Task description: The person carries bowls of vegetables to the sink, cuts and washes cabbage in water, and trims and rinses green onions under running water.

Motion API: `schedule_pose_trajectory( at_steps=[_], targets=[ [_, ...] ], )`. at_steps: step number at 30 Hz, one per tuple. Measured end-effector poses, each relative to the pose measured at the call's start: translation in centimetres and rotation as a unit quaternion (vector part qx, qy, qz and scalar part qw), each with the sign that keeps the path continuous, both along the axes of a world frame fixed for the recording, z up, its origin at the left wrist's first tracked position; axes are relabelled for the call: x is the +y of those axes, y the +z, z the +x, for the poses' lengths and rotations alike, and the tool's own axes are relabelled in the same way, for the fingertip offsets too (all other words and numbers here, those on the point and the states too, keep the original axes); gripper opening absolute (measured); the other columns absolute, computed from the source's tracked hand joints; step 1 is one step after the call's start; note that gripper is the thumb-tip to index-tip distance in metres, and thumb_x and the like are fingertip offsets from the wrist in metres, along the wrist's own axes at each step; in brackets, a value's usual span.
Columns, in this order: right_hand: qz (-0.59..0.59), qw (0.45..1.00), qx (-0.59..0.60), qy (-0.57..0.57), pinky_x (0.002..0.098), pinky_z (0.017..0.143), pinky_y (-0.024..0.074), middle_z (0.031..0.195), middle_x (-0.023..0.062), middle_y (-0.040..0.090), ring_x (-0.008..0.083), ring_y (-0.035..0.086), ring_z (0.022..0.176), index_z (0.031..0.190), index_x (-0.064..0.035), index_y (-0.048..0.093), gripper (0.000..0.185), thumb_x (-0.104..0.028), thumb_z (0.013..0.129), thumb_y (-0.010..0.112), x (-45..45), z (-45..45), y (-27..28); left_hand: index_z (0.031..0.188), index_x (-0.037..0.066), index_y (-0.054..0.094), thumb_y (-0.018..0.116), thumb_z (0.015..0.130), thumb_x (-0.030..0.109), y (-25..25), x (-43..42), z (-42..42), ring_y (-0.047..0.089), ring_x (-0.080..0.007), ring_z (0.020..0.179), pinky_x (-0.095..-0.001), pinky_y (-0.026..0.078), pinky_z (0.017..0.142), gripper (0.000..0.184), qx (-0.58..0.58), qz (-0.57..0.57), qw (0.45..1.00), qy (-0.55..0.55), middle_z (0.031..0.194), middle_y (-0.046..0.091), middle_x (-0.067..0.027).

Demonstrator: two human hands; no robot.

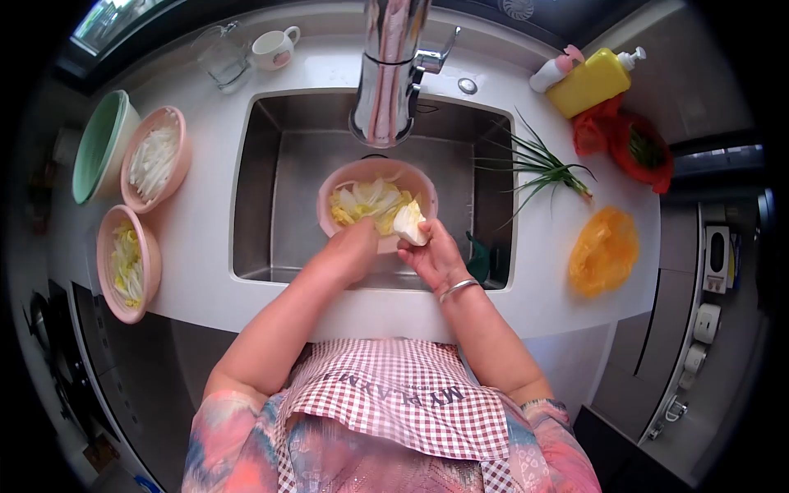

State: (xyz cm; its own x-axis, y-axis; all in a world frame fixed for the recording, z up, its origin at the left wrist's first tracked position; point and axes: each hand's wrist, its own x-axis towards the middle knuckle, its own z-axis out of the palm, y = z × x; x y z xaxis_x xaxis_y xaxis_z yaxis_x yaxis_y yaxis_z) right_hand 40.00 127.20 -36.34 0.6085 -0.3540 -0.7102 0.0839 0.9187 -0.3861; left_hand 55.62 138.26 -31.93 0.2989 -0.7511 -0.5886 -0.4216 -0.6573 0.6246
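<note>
Leaves (pixel 362 199) lie loose in the bowl (pixel 425 187); your right hand (pixel 437 255) grips cabbage (pixel 408 226), seemingly left to separate; your left hand's (pixel 355 246) grip is hidden.

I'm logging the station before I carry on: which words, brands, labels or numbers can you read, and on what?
"MY PLAYM": apron, upside down; ending unclear.
Smaller line by it: too small to read.
Yellow bottle, white cup: no readable text.
Anything else: none I can read.
</note>
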Motion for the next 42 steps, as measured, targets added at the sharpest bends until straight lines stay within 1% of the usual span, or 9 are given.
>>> schedule_pose_trajectory(
  at_steps=[3, 6, 12, 27, 31, 34, 36, 39, 42],
  targets=[
    [-0.006, 1.000, 0.013, -0.017, 0.0326, 0.065, 0.0557, 0.097, 0.0109, 0.063, 0.0193, 0.062, 0.078, 0.120, -0.0006, 0.052, 0.034, -0.022, 0.094, 0.051, 0.2, 0.0, 0.1, 0.104, 0.002, 0.048, 0.045, 0.100, 0.016, 1.5, 1.6, -1.1, 0.062, -0.0475, 0.094, -0.0539, 0.048, 0.079, 0.016, -0.065, -0.108, 0.992, -0.029, 0.100, 0.064, -0.0307],
    [-0.019, 0.999, 0.018, -0.029, 0.0324, 0.065, 0.0557, 0.095, 0.0102, 0.063, 0.0190, 0.063, 0.076, 0.120, -0.0012, 0.053, 0.033, -0.021, 0.093, 0.052, 0.2, 0.2, 0.0, 0.105, 0.002, 0.046, 0.050, 0.098, 0.014, 0.7, 2.8, -1.9, 0.062, -0.0475, 0.092, -0.0539, 0.049, 0.077, 0.015, -0.085, -0.188, 0.977, -0.048, 0.097, 0.064, -0.0275],
    [-0.029, 0.998, 0.039, -0.038, 0.0321, 0.064, 0.0557, 0.091, 0.0083, 0.064, 0.0180, 0.064, 0.073, 0.118, -0.0019, 0.053, 0.030, -0.019, 0.093, 0.052, 0.2, 0.1, 0.2, 0.105, 0.003, 0.047, 0.050, 0.097, 0.011, 1.0, 2.6, -2.3, 0.063, -0.0464, 0.092, -0.0538, 0.049, 0.077, 0.013, -0.073, -0.136, 0.985, -0.072, 0.096, 0.065, -0.0254],
    [-0.012, 0.999, 0.042, -0.011, 0.0312, 0.063, 0.0557, 0.093, 0.0090, 0.063, 0.0174, 0.062, 0.072, 0.119, -0.0008, 0.053, 0.032, -0.022, 0.095, 0.053, 0.1, 0.0, -0.5, 0.104, 0.002, 0.050, 0.046, 0.096, 0.010, -0.4, 2.0, -3.1, 0.062, -0.0482, 0.091, -0.0544, 0.049, 0.077, 0.012, -0.088, -0.167, 0.981, -0.054, 0.092, 0.064, -0.0265],
    [-0.026, 0.999, 0.041, 0.005, 0.0304, 0.062, 0.0564, 0.094, 0.0095, 0.064, 0.0171, 0.062, 0.072, 0.120, -0.0003, 0.053, 0.032, -0.024, 0.100, 0.050, 0.3, 0.0, -0.4, 0.107, 0.000, 0.052, 0.044, 0.096, 0.010, -1.3, 1.2, -2.9, 0.062, -0.0489, 0.097, -0.0532, 0.050, 0.082, 0.017, -0.070, -0.139, 0.987, -0.040, 0.099, 0.065, -0.0287],
    [-0.023, 0.997, 0.042, 0.055, 0.0303, 0.062, 0.0581, 0.092, 0.0103, 0.063, 0.0197, 0.063, 0.072, 0.114, 0.0010, 0.055, 0.029, -0.024, 0.101, 0.050, 0.5, 0.2, 0.5, 0.110, -0.001, 0.053, 0.044, 0.096, 0.013, -3.0, 0.7, -2.5, 0.063, -0.0478, 0.101, -0.0519, 0.050, 0.084, 0.022, -0.058, -0.114, 0.991, -0.026, 0.106, 0.066, -0.0304],
    [-0.028, 0.997, 0.032, 0.057, 0.0295, 0.061, 0.0574, 0.093, 0.0093, 0.064, 0.0177, 0.063, 0.072, 0.118, 0.0000, 0.054, 0.031, -0.025, 0.101, 0.049, 0.5, 0.1, 0.5, 0.111, -0.001, 0.054, 0.044, 0.096, 0.015, -3.5, 0.5, -1.8, 0.063, -0.0469, 0.103, -0.0512, 0.051, 0.086, 0.024, -0.050, -0.080, 0.996, -0.005, 0.109, 0.065, -0.0316],
    [-0.023, 0.998, 0.026, 0.056, 0.0298, 0.063, 0.0575, 0.096, 0.0087, 0.063, 0.0171, 0.063, 0.074, 0.122, -0.0009, 0.052, 0.032, -0.025, 0.100, 0.049, 0.1, 0.1, 0.0, 0.112, -0.001, 0.055, 0.042, 0.098, 0.019, -3.7, 0.3, -1.1, 0.064, -0.0461, 0.102, -0.0509, 0.051, 0.085, 0.027, -0.061, -0.037, 0.997, -0.032, 0.109, 0.066, -0.0309],
    [-0.026, 0.999, 0.028, 0.019, 0.0314, 0.066, 0.0578, 0.100, 0.0088, 0.063, 0.0178, 0.063, 0.077, 0.124, -0.0015, 0.051, 0.034, -0.025, 0.099, 0.051, 0.3, 0.2, 0.1, 0.107, 0.000, 0.055, 0.042, 0.100, 0.020, -3.7, 0.4, -0.8, 0.064, -0.0475, 0.099, -0.0516, 0.050, 0.084, 0.025, -0.043, -0.021, 0.999, 0.012, 0.107, 0.066, -0.0299]
  ],
)
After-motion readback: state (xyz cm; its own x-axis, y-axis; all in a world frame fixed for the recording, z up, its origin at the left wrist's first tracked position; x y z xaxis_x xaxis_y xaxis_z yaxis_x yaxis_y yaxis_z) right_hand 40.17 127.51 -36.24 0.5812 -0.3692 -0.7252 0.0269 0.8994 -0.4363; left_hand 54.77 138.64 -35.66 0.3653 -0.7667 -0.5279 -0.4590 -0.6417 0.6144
